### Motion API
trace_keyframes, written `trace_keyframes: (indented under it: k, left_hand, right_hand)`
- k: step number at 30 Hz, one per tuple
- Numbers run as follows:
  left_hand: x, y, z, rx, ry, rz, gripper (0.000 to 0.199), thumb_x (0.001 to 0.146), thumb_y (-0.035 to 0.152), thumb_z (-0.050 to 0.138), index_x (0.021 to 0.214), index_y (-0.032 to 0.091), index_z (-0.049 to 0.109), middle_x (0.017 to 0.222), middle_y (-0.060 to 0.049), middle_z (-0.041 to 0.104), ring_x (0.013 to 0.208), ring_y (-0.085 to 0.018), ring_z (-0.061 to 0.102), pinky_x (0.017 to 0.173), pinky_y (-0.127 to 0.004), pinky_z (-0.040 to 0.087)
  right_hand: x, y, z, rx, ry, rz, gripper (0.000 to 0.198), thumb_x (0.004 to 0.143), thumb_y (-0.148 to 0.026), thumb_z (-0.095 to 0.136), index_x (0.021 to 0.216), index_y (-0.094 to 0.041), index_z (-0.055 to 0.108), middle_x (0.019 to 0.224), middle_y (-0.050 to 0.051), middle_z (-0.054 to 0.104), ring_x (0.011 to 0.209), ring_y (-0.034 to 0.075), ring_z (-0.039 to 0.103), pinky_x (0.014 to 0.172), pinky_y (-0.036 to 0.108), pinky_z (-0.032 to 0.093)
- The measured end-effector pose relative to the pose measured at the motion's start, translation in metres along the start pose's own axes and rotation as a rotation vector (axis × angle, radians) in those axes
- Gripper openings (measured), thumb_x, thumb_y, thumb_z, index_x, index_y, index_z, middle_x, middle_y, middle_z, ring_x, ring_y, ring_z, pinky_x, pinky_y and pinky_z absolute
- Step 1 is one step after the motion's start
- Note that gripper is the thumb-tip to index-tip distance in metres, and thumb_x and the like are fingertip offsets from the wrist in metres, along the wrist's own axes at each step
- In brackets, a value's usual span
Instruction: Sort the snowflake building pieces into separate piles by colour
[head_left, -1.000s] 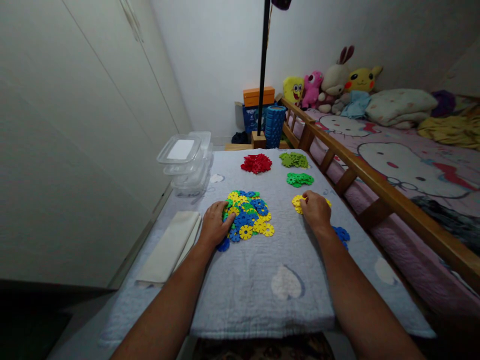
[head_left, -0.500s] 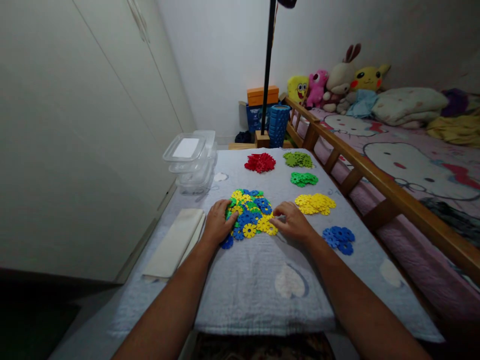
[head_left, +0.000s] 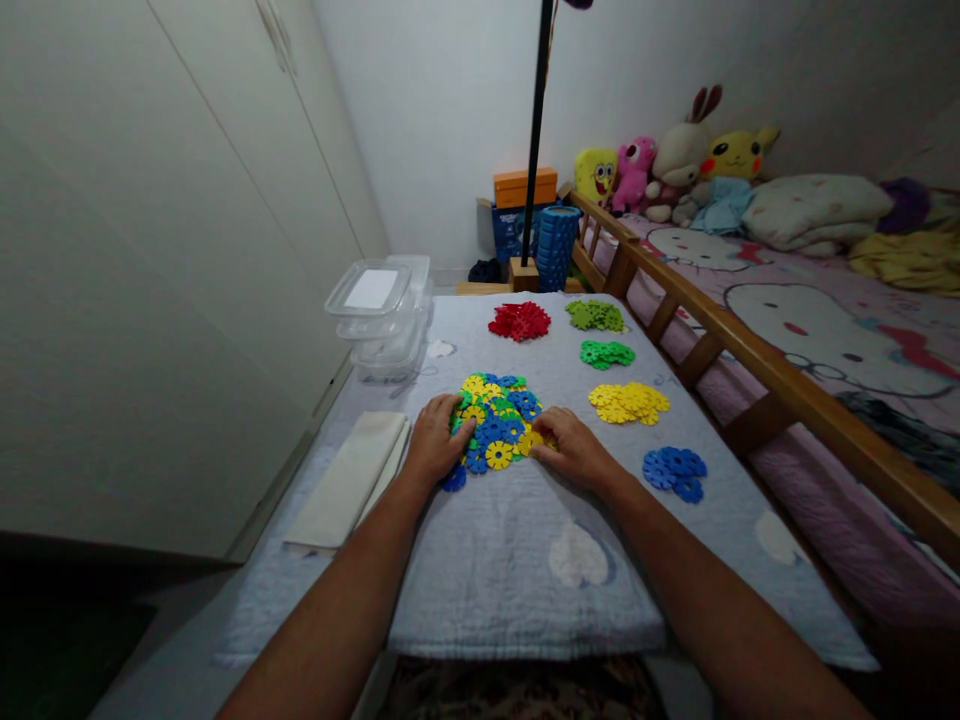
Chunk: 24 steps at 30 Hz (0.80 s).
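Flower-shaped plastic discs [head_left: 495,430] in yellow, blue and green lie in a loose, overlapping heap near the middle of the table, thin and flat, with notched rims and holes in many centres. The left hand [head_left: 436,440] rests against the heap's left edge, fingers loosely bent and thumb apart over the nearest pieces, with nothing gripped that I can see. At the right edge, the right hand [head_left: 574,448] has thumb and fingertips on a yellow disc [head_left: 529,440]; from here I can't tell whether they are pinched tight on it. Beyond and to the right sit single-colour piles: spiky-edged red pieces [head_left: 519,322], olive-green pieces [head_left: 595,315], a small bright-green pile [head_left: 607,354], a fanned yellow pile [head_left: 628,403] and a rounded blue pile [head_left: 674,470]. All rest on a soft, crinkled pale-blue tablecloth [head_left: 517,590] patterned with white hearts. On the left lies a smooth, folded cream cloth [head_left: 346,480], and behind it stand stacked clear plastic containers [head_left: 384,335], glossy and round-cornered, with a white paper rectangle [head_left: 373,289] on the top one.
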<state>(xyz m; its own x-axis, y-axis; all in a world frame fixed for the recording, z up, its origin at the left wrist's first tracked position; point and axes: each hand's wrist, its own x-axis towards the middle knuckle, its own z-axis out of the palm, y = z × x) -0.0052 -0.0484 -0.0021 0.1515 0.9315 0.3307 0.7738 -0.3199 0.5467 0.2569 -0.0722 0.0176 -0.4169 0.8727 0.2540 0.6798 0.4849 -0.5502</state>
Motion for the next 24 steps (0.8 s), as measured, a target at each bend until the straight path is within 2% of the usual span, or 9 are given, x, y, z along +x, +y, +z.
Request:
trace_keyframes:
  k: [3, 6, 8, 13, 15, 19, 24]
  left_hand:
    - [0.000, -0.001, 0.000, -0.004, -0.002, -0.004, 0.038, 0.089, 0.038, 0.057, 0.121, 0.018, 0.059, 0.124, -0.013, 0.061, 0.120, -0.029, 0.056, 0.108, -0.047, 0.044]
    - [0.000, -0.001, 0.000, -0.008, -0.004, 0.001, 0.038, 0.089, 0.038, 0.056, 0.121, 0.016, 0.059, 0.125, -0.014, 0.061, 0.120, -0.029, 0.056, 0.108, -0.047, 0.044]
    - [0.001, 0.000, 0.000, -0.003, -0.003, 0.001, 0.038, 0.089, 0.038, 0.056, 0.121, 0.016, 0.059, 0.125, -0.014, 0.062, 0.120, -0.029, 0.056, 0.107, -0.048, 0.044]
    - [0.001, 0.000, -0.001, 0.003, -0.013, 0.002, 0.041, 0.088, 0.038, 0.056, 0.121, 0.015, 0.059, 0.124, -0.015, 0.062, 0.119, -0.030, 0.057, 0.107, -0.048, 0.044]
    - [0.001, 0.000, -0.001, -0.001, -0.015, 0.002, 0.042, 0.089, 0.039, 0.055, 0.122, 0.014, 0.059, 0.124, -0.015, 0.062, 0.118, -0.030, 0.056, 0.107, -0.048, 0.044]
    - [0.000, -0.001, -0.001, -0.008, -0.014, 0.005, 0.040, 0.089, 0.040, 0.054, 0.121, 0.016, 0.059, 0.124, -0.014, 0.062, 0.118, -0.029, 0.056, 0.107, -0.048, 0.044]
    - [0.000, -0.002, -0.001, -0.006, -0.016, -0.002, 0.040, 0.089, 0.040, 0.054, 0.121, 0.018, 0.058, 0.124, -0.013, 0.061, 0.119, -0.029, 0.056, 0.108, -0.047, 0.043]
  right_hand:
    - [0.001, 0.002, -0.005, 0.099, 0.033, 0.042, 0.002, 0.081, -0.017, 0.060, 0.082, -0.019, 0.061, 0.083, 0.003, 0.063, 0.081, 0.018, 0.055, 0.076, 0.030, 0.041]
    - [0.000, 0.009, -0.017, 0.175, 0.127, 0.091, 0.009, 0.084, -0.022, 0.055, 0.080, -0.019, 0.063, 0.080, 0.002, 0.065, 0.075, 0.016, 0.057, 0.072, 0.029, 0.042]
    - [-0.002, 0.019, -0.031, 0.179, 0.246, 0.157, 0.012, 0.084, -0.028, 0.056, 0.080, -0.020, 0.064, 0.078, 0.002, 0.065, 0.072, 0.017, 0.057, 0.070, 0.029, 0.043]
    - [-0.016, 0.063, -0.074, -0.044, 0.631, 0.434, 0.017, 0.079, -0.032, 0.055, 0.081, -0.019, 0.065, 0.079, 0.005, 0.068, 0.074, 0.020, 0.059, 0.072, 0.032, 0.044]
    - [-0.025, 0.081, -0.089, -0.172, 0.708, 0.553, 0.016, 0.077, -0.030, 0.054, 0.079, -0.018, 0.065, 0.078, 0.007, 0.067, 0.073, 0.021, 0.059, 0.072, 0.033, 0.044]
    - [-0.038, 0.105, -0.101, -0.353, 0.730, 0.722, 0.014, 0.073, -0.024, 0.054, 0.077, -0.018, 0.066, 0.075, 0.008, 0.067, 0.071, 0.022, 0.056, 0.071, 0.034, 0.042]
    - [-0.038, 0.111, -0.096, -0.446, 0.707, 0.777, 0.015, 0.075, -0.025, 0.053, 0.075, -0.018, 0.067, 0.075, 0.010, 0.068, 0.072, 0.023, 0.056, 0.071, 0.034, 0.041]
